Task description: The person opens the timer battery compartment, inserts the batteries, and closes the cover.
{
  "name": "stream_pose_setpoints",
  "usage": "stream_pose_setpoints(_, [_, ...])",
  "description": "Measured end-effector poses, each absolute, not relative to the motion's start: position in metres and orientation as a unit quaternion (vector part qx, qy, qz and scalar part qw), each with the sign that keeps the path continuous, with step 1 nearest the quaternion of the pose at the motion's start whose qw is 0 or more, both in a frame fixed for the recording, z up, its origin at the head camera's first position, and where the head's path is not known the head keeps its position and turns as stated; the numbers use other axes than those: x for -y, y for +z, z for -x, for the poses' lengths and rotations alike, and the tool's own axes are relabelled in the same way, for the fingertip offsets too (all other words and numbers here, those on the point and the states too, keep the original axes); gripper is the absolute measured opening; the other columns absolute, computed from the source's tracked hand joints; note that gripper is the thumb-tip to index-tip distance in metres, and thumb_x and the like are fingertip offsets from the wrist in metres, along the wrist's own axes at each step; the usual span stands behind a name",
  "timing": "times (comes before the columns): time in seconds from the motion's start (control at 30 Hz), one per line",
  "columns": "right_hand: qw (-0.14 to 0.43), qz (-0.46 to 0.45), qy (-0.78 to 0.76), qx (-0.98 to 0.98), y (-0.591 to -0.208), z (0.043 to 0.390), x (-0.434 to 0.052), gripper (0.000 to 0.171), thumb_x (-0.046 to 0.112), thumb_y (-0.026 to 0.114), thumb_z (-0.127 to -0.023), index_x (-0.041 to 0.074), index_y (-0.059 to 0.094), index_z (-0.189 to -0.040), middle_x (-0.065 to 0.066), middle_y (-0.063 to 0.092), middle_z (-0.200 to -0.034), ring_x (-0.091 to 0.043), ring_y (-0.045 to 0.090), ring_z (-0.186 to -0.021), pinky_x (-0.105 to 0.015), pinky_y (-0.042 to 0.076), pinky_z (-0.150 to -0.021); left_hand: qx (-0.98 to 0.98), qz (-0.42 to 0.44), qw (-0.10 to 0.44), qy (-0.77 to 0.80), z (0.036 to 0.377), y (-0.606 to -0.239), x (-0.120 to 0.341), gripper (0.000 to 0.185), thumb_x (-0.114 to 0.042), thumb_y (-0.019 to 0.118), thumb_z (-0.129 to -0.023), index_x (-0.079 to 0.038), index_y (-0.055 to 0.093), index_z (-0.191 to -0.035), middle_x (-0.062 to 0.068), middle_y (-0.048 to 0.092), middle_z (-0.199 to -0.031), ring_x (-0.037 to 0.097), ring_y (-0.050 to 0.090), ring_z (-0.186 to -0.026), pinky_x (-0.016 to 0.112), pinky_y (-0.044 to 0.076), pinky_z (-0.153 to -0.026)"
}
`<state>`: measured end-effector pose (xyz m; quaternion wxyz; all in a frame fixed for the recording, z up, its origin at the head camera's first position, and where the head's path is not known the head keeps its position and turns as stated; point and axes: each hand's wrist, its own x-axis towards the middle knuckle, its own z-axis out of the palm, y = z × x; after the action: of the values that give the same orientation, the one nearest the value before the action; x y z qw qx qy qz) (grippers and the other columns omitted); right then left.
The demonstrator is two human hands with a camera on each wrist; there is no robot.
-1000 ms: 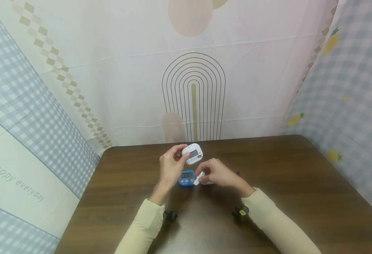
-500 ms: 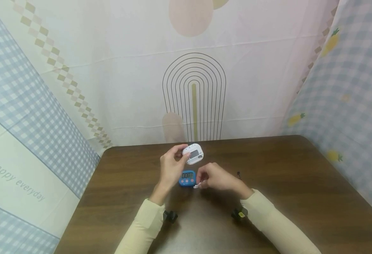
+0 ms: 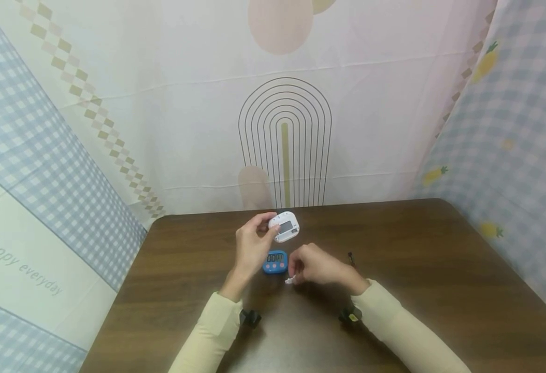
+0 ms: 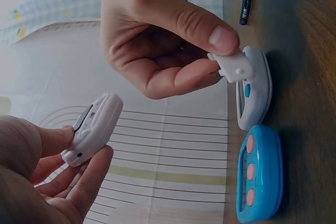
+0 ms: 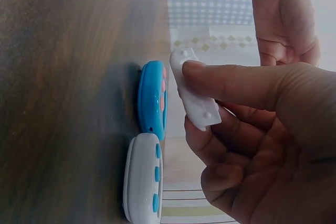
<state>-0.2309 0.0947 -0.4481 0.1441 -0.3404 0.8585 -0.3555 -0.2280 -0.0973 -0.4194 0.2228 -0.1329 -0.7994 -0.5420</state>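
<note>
My left hand holds a white digital timer raised over the table, its back with a dark rectangle turned towards the head camera. Between thumb and fingers, my right hand pinches a small white battery cover with little round studs. That cover is apart from the held timer, lower and nearer to me. A blue timer with pink buttons lies on the table just left of the right hand. Beside it is a second white timer with blue buttons, hidden behind the right hand in the head view.
A small black battery lies on the brown wooden table, past the right hand. Patterned cloths hang behind the table and along both sides.
My right hand has moved slightly down and towards me, and the cover has tipped to show less of its face. The left hand and its timer have hardly moved.
</note>
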Motion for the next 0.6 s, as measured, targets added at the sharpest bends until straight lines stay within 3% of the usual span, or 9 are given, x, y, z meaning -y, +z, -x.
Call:
stream_pose_setpoints(0.33, [0.147, 0.338, -0.300, -0.880, -0.4492, 0.2275, -0.0917, 0.023, 0.001, 0.087, -0.081, 0.018, 0.073, -0.078, 0.010, 0.065, -0.077, -0.008, 0.061, -0.069, -0.024, 0.056, -0.065, 0.802, 0.129, 0.212, -0.543, 0.2278, -0.4187, 0.0972, 0.030, -0.002, 0.081, -0.091, -0.003, 0.076, -0.120, 0.014, 0.080, -0.108, 0.024, 0.075, -0.087, 0.030, 0.065, -0.074])
stream_pose_setpoints(0.6, [0.157, 0.350, -0.284, -0.879, -0.4529, 0.2240, -0.0895, 0.023, -0.003, 0.086, -0.079, 0.015, 0.073, -0.076, 0.009, 0.064, -0.070, -0.007, 0.058, -0.066, -0.024, 0.054, -0.062, 0.802, 0.129, 0.207, -0.546, 0.2276, -0.4191, 0.0968, 0.030, -0.001, 0.081, -0.091, -0.001, 0.076, -0.121, 0.015, 0.079, -0.108, 0.025, 0.075, -0.087, 0.025, 0.062, -0.072])
